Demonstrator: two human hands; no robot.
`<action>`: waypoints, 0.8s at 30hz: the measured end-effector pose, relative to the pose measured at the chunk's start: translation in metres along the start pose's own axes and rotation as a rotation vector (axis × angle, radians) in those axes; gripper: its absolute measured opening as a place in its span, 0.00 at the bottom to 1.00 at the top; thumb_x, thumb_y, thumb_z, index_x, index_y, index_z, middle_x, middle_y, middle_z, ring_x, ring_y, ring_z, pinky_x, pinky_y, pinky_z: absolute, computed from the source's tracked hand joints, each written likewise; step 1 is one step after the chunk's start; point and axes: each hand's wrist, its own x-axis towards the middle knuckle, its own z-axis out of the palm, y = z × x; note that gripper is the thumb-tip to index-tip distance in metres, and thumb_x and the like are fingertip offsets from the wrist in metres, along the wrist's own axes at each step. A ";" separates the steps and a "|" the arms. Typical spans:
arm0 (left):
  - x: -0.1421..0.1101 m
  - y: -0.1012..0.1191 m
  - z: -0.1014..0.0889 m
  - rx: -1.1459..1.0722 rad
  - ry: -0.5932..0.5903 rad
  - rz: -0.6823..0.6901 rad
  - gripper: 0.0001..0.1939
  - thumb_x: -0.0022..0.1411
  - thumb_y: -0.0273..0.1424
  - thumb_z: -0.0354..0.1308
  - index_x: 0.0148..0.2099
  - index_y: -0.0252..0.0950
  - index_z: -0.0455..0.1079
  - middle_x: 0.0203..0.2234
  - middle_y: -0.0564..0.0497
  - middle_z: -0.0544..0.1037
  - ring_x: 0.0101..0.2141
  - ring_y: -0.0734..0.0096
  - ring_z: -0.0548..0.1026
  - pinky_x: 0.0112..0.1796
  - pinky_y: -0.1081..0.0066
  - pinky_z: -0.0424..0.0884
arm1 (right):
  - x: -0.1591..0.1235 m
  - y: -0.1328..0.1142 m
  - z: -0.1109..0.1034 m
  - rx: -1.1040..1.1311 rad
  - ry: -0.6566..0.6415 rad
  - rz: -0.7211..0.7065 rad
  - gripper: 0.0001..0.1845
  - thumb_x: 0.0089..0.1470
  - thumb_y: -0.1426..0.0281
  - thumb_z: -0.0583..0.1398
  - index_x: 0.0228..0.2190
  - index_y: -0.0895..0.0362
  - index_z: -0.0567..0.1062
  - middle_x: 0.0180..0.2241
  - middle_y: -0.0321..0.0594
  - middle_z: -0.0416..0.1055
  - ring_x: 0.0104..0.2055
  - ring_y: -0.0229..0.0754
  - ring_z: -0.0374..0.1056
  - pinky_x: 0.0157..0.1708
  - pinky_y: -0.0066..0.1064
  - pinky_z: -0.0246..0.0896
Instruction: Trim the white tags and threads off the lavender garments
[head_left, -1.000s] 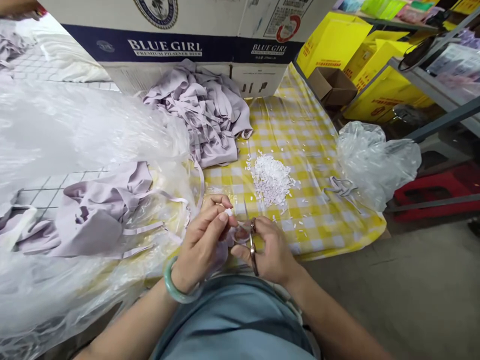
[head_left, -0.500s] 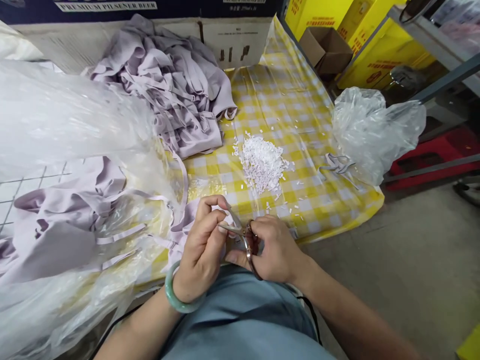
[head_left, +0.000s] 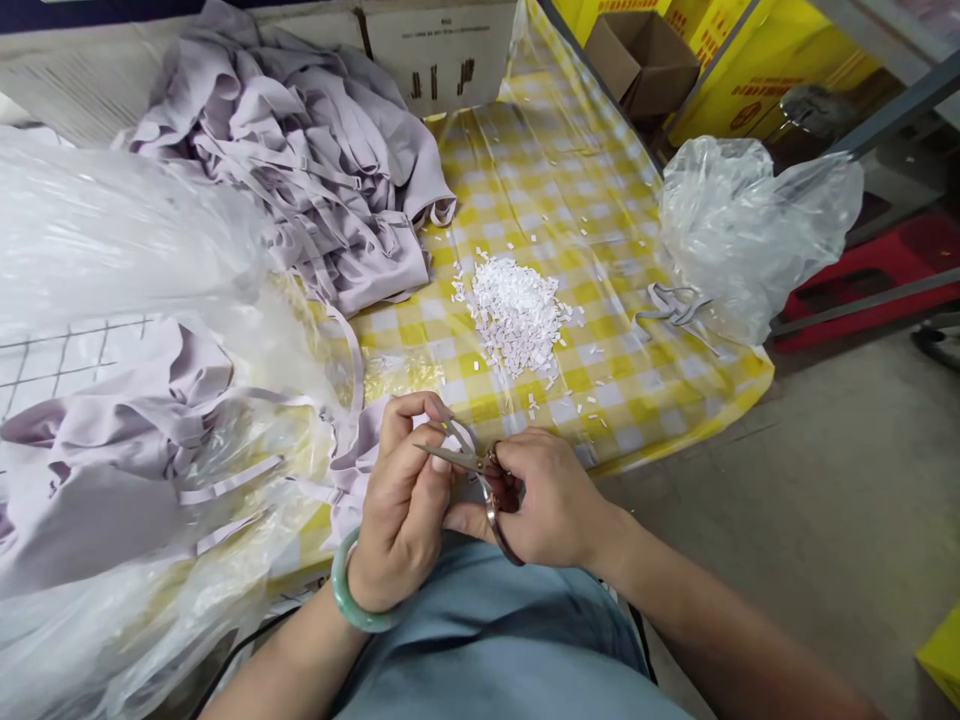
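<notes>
My left hand (head_left: 405, 500), with a green bangle at the wrist, pinches a small white tag on a lilac garment (head_left: 352, 460) at the near edge of the table. My right hand (head_left: 551, 495) grips small scissors (head_left: 472, 470), blades pointing left at the pinched tag. A heap of cut white tags (head_left: 516, 312) lies on the yellow checked tablecloth (head_left: 570, 200) just beyond both hands.
A pile of lilac garments (head_left: 315, 150) lies at the back left. More garments sit in a large clear plastic bag (head_left: 112, 330) on the left. A crumpled clear bag (head_left: 742, 230) rests at the table's right edge. Cardboard and yellow boxes (head_left: 750, 70) stand behind.
The view has tilted down, so the table slid up in frame. The scissors have swung from pointing downward to pointing left at the tag in my left fingers.
</notes>
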 end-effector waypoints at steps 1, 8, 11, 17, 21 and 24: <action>0.000 0.000 0.000 -0.002 -0.002 0.004 0.13 0.70 0.30 0.44 0.35 0.37 0.68 0.37 0.46 0.65 0.45 0.62 0.63 0.46 0.62 0.64 | 0.000 0.000 0.000 0.002 0.001 0.004 0.27 0.44 0.49 0.66 0.16 0.56 0.64 0.16 0.32 0.64 0.22 0.35 0.60 0.28 0.28 0.51; -0.002 -0.002 0.001 -0.021 -0.017 -0.001 0.13 0.70 0.29 0.44 0.34 0.38 0.66 0.34 0.46 0.66 0.46 0.60 0.63 0.46 0.61 0.64 | -0.002 -0.001 -0.001 0.033 -0.001 0.036 0.28 0.43 0.49 0.67 0.15 0.55 0.62 0.15 0.31 0.62 0.21 0.34 0.56 0.27 0.28 0.50; -0.003 -0.001 0.001 -0.025 -0.021 -0.013 0.12 0.69 0.29 0.45 0.33 0.38 0.66 0.34 0.46 0.67 0.47 0.60 0.63 0.46 0.62 0.63 | -0.002 -0.001 -0.001 0.057 -0.001 0.046 0.28 0.43 0.50 0.67 0.15 0.56 0.62 0.15 0.31 0.62 0.21 0.33 0.56 0.26 0.27 0.49; -0.003 -0.001 0.003 -0.002 -0.025 -0.009 0.13 0.70 0.30 0.44 0.33 0.38 0.65 0.33 0.46 0.66 0.46 0.59 0.62 0.45 0.61 0.64 | -0.005 -0.001 -0.001 0.054 0.027 0.085 0.27 0.43 0.49 0.67 0.15 0.56 0.63 0.16 0.32 0.63 0.21 0.34 0.56 0.25 0.27 0.48; -0.002 -0.001 0.005 -0.001 -0.039 -0.017 0.13 0.70 0.31 0.45 0.32 0.38 0.65 0.34 0.45 0.67 0.45 0.60 0.63 0.43 0.63 0.64 | -0.008 0.001 -0.002 0.031 0.040 0.120 0.27 0.44 0.48 0.65 0.15 0.56 0.65 0.16 0.33 0.64 0.21 0.34 0.56 0.24 0.28 0.48; 0.000 0.000 0.007 0.001 -0.062 -0.016 0.13 0.70 0.29 0.44 0.34 0.38 0.66 0.38 0.45 0.66 0.44 0.61 0.63 0.41 0.64 0.65 | -0.010 0.004 -0.003 0.008 0.046 0.122 0.27 0.44 0.48 0.65 0.15 0.56 0.66 0.16 0.33 0.65 0.20 0.34 0.56 0.24 0.28 0.48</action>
